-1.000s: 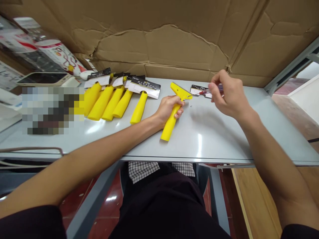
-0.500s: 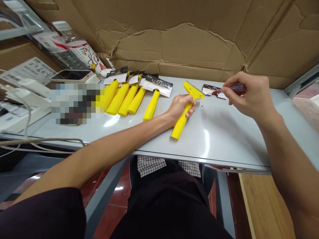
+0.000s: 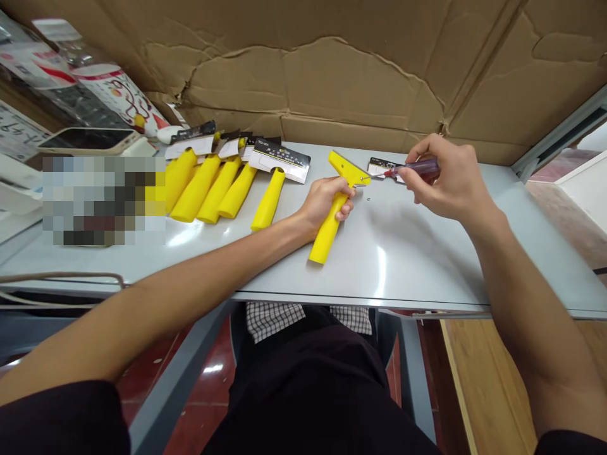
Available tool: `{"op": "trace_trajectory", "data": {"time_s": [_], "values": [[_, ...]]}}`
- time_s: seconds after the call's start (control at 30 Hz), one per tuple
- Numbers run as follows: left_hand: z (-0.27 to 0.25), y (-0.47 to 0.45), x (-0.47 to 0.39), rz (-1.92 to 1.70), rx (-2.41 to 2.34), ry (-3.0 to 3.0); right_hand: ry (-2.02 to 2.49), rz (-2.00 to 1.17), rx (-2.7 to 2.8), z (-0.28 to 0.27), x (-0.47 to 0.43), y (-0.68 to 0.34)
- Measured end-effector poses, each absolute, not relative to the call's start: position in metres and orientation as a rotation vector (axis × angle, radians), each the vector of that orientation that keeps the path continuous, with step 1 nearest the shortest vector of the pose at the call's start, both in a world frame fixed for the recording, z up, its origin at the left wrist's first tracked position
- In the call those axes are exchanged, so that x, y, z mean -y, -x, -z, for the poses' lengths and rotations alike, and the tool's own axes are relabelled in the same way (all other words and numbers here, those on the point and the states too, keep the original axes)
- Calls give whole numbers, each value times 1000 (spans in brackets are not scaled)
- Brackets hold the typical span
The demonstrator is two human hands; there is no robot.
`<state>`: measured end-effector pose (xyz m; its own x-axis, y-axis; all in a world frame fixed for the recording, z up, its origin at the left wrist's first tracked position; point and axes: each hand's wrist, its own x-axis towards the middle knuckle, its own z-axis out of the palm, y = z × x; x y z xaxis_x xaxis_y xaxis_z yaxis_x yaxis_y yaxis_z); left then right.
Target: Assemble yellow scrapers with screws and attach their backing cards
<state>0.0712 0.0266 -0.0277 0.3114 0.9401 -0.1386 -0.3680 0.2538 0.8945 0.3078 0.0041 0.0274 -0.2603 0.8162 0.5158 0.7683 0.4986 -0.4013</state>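
My left hand (image 3: 328, 203) is wrapped round the neck of a yellow scraper (image 3: 325, 235), its wide head pointing away from me. Thin metal pieces, perhaps screws, show beside my fingers under the right end of that head. Between its thumb and fingers, my right hand (image 3: 448, 177) grips a screwdriver (image 3: 422, 169) with a dark red, see-through handle. The screwdriver lies nearly level, its tip at a small screw (image 3: 363, 179) in the scraper's head. A tiny metal part (image 3: 368, 199) rests on the table just below. Behind the screwdriver lies a black-and-white card (image 3: 378, 165), partly covered.
Several yellow scrapers (image 3: 268, 199) with card tags (image 3: 281, 159) lie in a row at left. Farther left are a phone (image 3: 90, 140), plastic bottles (image 3: 111, 88) and a blurred-out patch. A cardboard wall (image 3: 351, 82) closes off the back of the white table (image 3: 427, 265).
The whole view has swung, so things sit farther left in it. Both hands keep their holds, and the screwdriver tip stays at the scraper's head.
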Motion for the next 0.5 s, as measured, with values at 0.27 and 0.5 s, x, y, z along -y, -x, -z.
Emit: {"op": "trace_trajectory", "data": {"time_s": [0.27,0.5], "values": [[33,-71,-28,-1046,-764,-899,1320,53,2036,-24,-10,-310],[32,-71,-29,-1047,-768,-869,1326,14,2060,-23,-10,-310]]}}
